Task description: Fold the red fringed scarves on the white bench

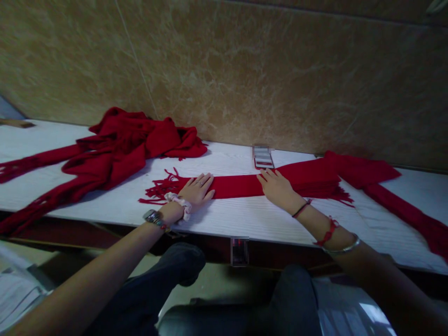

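Observation:
A red scarf [238, 185] with fringed ends lies lengthwise in front of me, narrow and flat on the white tabletop [241, 217]. Near its left fringe, my left hand [197, 190] rests flat on it with fingers outstretched. My right hand [278, 187] lies palm down on the scarf farther right, fingers extended, just where the cloth widens. Beyond that hand the red fabric is layered, and more fringe shows at its front edge. Neither hand grips the cloth.
A rumpled heap of red scarves [129, 140] is at the left, its fringes trailing over the front edge. Another red scarf [402, 205] runs off to the right. A phone-like object [263, 157], partly blurred, lies by the marbled wall [224, 74]. My knees are below the table.

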Demonstrator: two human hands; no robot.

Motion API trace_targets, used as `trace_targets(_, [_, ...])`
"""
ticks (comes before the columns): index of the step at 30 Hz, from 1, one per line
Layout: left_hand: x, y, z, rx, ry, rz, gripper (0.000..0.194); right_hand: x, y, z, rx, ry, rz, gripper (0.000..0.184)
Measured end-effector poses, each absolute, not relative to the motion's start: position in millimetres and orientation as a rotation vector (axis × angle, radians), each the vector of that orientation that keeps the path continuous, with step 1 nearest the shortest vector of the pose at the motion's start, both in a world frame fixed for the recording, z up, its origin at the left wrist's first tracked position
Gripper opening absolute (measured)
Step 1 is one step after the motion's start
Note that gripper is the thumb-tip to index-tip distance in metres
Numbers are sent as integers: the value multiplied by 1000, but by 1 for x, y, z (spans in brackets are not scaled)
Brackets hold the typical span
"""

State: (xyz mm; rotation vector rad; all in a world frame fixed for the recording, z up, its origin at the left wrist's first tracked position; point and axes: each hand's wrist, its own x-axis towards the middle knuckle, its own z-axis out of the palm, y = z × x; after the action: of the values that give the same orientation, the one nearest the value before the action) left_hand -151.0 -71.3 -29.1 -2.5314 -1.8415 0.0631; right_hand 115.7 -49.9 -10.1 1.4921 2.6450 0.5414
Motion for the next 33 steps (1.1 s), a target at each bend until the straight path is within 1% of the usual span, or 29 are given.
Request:
trace_targets(4, [-138, -74, -23, -2459, -1909, 63, 54, 113, -47, 0, 1466, 2661, 595, 40])
trace_targets(9, [-111, -73, -20, -2474, -1867, -104, 51, 101, -48, -7, 1448, 2740, 554, 44])
trace_targets(12, [-105, -70, -27, -2535, -1872, -55, 51, 105, -49, -11, 1441, 2698, 519, 42])
trace_targets(16, [-108, -68, -34, -2546, -1875, 0, 51, 135, -48, -5, 1545, 2508, 539, 45])
trace_targets(19, [-107, -69, -30, -2539, -1889, 27, 51, 162, -46, 4, 1586, 2488, 536, 44])
trace_targets(23, [-102, -73, -23, -2527, -1918, 40, 50, 201, -37, 11, 1744, 2460, 439, 46])
trace_targets(28, [-103, -74, -21, -2524, -1930, 57, 49, 259, -30, 12, 1992, 2290, 355, 49])
trace_targets(30, [-103, -72, -22, -2537, -1920, 77, 49, 271, -31, 16, 2086, 2207, 389, 49])
trace_targets(33, [-99, -68, -21, -2535, -1868, 43, 50, 260, -36, 25, 2081, 2281, 619, 49])
